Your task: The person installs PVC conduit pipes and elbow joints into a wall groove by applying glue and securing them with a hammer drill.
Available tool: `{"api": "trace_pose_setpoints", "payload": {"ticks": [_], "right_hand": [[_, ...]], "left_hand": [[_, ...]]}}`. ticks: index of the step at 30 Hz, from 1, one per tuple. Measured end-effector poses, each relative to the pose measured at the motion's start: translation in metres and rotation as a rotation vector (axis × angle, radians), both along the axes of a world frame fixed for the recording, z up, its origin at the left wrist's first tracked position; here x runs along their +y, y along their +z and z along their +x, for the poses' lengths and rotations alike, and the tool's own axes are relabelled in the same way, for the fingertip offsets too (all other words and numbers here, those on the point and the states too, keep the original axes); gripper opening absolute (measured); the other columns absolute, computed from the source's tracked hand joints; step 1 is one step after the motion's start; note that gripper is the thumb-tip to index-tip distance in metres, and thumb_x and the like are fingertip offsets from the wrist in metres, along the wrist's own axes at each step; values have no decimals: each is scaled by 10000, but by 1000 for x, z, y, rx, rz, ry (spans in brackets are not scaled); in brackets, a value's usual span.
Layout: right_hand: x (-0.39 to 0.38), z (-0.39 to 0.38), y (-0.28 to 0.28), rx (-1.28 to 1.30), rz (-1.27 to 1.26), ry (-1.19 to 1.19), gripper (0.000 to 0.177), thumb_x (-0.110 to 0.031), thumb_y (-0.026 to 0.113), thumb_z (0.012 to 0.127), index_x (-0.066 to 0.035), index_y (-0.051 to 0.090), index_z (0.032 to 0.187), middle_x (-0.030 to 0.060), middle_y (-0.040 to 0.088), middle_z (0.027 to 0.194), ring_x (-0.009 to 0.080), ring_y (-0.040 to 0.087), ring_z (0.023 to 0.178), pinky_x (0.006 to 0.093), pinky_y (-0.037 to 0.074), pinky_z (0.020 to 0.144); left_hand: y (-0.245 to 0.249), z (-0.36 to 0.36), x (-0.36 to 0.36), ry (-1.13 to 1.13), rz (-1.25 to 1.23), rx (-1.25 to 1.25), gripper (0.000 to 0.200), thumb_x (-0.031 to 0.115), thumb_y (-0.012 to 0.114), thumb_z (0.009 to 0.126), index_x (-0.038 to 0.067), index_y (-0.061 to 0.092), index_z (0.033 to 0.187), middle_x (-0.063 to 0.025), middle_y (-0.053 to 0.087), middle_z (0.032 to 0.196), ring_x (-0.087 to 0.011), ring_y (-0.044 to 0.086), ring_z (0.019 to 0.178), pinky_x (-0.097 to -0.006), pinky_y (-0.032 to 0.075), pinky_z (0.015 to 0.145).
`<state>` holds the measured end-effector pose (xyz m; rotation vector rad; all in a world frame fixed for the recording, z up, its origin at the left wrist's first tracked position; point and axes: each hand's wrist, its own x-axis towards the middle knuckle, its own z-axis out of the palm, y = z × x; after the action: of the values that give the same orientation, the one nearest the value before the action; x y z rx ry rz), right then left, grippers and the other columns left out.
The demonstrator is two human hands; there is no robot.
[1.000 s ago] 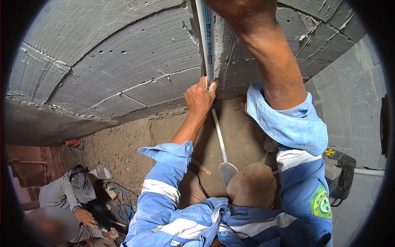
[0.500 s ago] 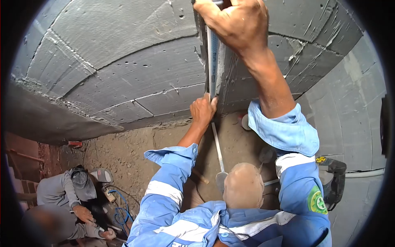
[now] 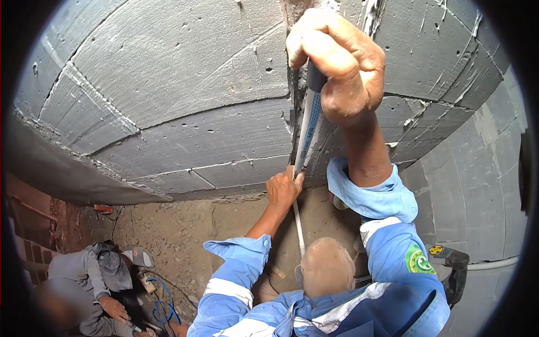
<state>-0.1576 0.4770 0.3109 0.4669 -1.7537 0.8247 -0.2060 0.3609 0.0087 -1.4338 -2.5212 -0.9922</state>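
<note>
A pale pipe [image 3: 309,126] with blue printing stands along a vertical groove [image 3: 293,101] cut in the grey block wall. Its upper end leans out from the groove. My right hand [image 3: 351,70] is closed around a dark sleeve [image 3: 315,78] at the pipe's top; part of that sleeve is hidden by the fingers. Lower down, near the foot of the wall, my left hand [image 3: 282,190] wraps round the pipe with the thumb along it. The pipe's bottom end is hidden behind this hand.
A long-handled tool [image 3: 299,224] lies on the dirt floor below my left hand. At lower left a co-worker in grey [image 3: 73,264] crouches beside a blue hose [image 3: 163,306]. A dark power tool [image 3: 457,261] is at right, near a white conduit [image 3: 494,264].
The pipe's top has tilted out from the groove, and my right hand has come with it, lower and slightly right in view. My left hand keeps its hold near the bottom.
</note>
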Motion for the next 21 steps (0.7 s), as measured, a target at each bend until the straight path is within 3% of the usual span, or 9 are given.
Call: {"api": "trace_pose_setpoints", "payload": {"ticks": [1, 3, 5, 6, 11, 12, 16, 19, 21], "right_hand": [[2, 6, 7, 6, -9, 2, 294, -174, 476, 917, 69, 610, 821, 147, 615, 788, 182, 573, 696, 288, 455, 663], [9, 17, 15, -48, 120, 82, 138, -87, 688, 840, 3, 646, 744, 69, 604, 674, 158, 544, 586, 289, 418, 553], [-1, 4, -16, 359, 53, -359, 346, -227, 463, 926, 61, 583, 778, 151, 580, 725, 196, 550, 646, 332, 458, 658], [9, 9, -13, 293, 119, 82, 358, -247, 442, 921, 35, 553, 729, 130, 526, 646, 210, 520, 601, 401, 459, 681], [-4, -10, -7, 252, 19, -19, 279, -172, 405, 888, -14, 514, 685, 88, 463, 587, 205, 472, 531, 465, 446, 742], [-3, 2, 0, 63, 63, -56, 277, -188, 427, 887, -28, 514, 679, 81, 457, 577, 209, 470, 528, 477, 446, 764], [-5, -1, -6, 128, -19, -84, 396, -329, 434, 971, -104, 485, 648, 55, 486, 522, 202, 458, 506, 522, 439, 822], [-7, -5, -10, 290, -118, -14, 440, -313, 589, 931, -64, 453, 595, 56, 514, 581, 216, 497, 560, 455, 464, 682], [-3, -5, -11, 285, -58, -39, 458, -338, 591, 946, -69, 451, 603, 46, 512, 570, 208, 495, 551, 456, 470, 688]], "left_hand": [[-2, 0, 1, -2, -1, -23, 295, 332, 718, 842, 52, 634, 876, -228, 639, 634, -436, 644, 598, -526, 503, 549], [-9, 0, -2, 10, -17, -48, 297, 342, 706, 848, 57, 640, 895, -233, 640, 644, -443, 641, 608, -536, 500, 563], [-13, 1, -2, -53, 26, -20, 290, 330, 716, 831, 65, 641, 924, -218, 644, 656, -440, 637, 611, -536, 493, 556], [-10, 4, -2, -38, 11, -25, 289, 321, 726, 815, 69, 634, 924, -204, 646, 665, -438, 635, 615, -532, 489, 550], [-22, 1, -2, -18, 66, -77, 278, 316, 729, 807, 71, 637, 899, -194, 633, 642, -431, 627, 593, -530, 487, 542], [-29, -2, -4, -25, 52, -14, 310, 331, 739, 805, 70, 647, 945, -177, 642, 642, -405, 633, 574, -515, 487, 518], [-34, -4, -5, -24, 36, 61, 347, 363, 753, 801, 96, 672, 1007, -137, 657, 657, -347, 649, 564, -477, 509, 498], [-38, -1, -1, -37, 65, -16, 302, 328, 777, 778, 77, 680, 914, -144, 668, 682, -340, 663, 603, -467, 520, 544], [-41, 0, 0, -43, 103, -21, 310, 329, 775, 779, 77, 683, 933, -136, 675, 689, -330, 671, 611, -458, 528, 549]]}}
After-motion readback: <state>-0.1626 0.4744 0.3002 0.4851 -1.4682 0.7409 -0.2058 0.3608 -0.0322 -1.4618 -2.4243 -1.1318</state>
